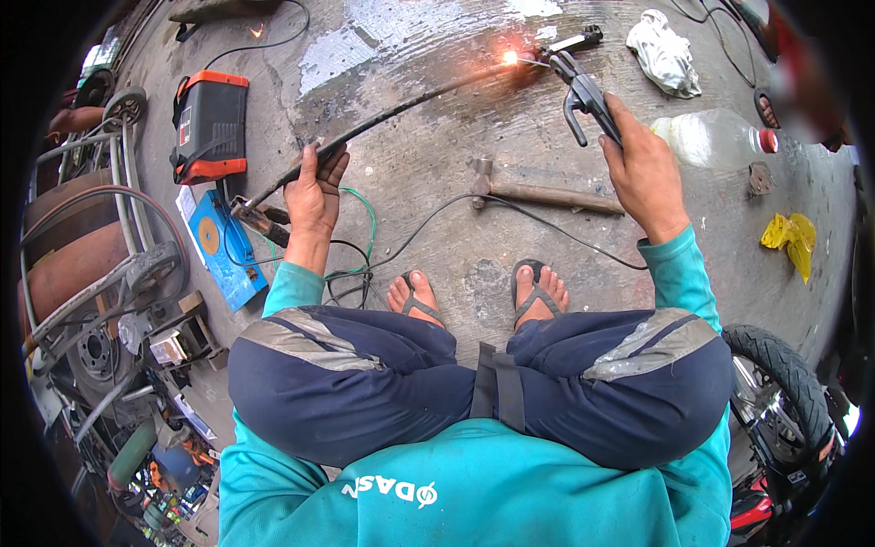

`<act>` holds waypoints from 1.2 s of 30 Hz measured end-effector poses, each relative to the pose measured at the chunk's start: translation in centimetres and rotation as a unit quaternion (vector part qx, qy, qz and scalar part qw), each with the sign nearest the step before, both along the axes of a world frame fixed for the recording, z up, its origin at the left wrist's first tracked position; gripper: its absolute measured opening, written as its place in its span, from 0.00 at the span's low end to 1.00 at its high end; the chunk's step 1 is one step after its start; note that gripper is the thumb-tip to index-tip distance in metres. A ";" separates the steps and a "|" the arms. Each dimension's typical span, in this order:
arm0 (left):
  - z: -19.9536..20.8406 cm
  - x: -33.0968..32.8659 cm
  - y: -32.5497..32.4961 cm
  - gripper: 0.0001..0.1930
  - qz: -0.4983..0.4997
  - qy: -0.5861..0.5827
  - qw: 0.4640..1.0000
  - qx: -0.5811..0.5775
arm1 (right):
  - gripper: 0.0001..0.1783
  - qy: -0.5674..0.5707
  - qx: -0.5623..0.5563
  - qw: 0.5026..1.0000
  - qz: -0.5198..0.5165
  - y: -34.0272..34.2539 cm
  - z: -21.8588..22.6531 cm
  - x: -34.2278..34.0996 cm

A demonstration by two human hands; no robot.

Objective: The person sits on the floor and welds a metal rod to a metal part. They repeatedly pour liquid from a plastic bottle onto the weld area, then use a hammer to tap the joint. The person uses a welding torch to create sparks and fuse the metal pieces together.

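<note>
My left hand (314, 196) is closed around the lower part of a long dark metal rod (392, 109), which slants up to the right. Beside that wrist, at the rod's near end, is a dark metal piece (260, 219) whose kind I cannot make out. My right hand (645, 169) grips a grey welding electrode holder (591, 100). A thin electrode (536, 63) reaches from its jaws to a bright orange welding glow (510, 57) at the rod's far end. The glare hides the joint there. Another short metal part (574, 41) lies just past the holder's tip.
A hammer (547, 193) lies between my hands, with a dark cable (419, 230) running by it. An orange-and-black welding machine (211, 128) and blue box (228, 255) are left. Right are a clear jug (715, 137), white cloth (663, 55), yellow bag (791, 242) and motorcycle wheel (779, 383).
</note>
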State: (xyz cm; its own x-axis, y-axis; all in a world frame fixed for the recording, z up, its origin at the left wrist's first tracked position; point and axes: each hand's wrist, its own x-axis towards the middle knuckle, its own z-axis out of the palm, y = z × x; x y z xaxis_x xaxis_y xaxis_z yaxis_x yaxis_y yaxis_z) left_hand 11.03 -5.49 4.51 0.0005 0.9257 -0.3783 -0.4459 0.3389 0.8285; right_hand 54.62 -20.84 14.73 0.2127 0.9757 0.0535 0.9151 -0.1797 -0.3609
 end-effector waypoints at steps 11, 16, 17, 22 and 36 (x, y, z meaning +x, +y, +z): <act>0.0 0.0 0.1 0.18 -0.001 0.003 1.000 -0.002 | 0.30 -0.012 -0.006 1.000 0.000 0.5 -0.3 -0.1; 0.0 -0.1 0.1 0.18 0.001 0.000 1.000 -0.005 | 0.31 -0.013 -0.017 1.000 -0.001 0.6 -0.4 -0.1; 0.0 -0.1 0.2 0.17 0.005 0.001 1.000 -0.008 | 0.31 -0.013 -0.019 1.000 0.000 0.7 -0.5 -0.1; 0.2 0.1 0.2 0.15 0.020 -0.001 1.000 -0.020 | 0.31 -0.019 -0.020 1.000 0.005 0.7 -0.8 0.0; 0.3 0.1 0.2 0.15 0.018 -0.005 0.999 -0.026 | 0.32 -0.046 -0.040 0.998 0.006 0.8 -0.3 -0.7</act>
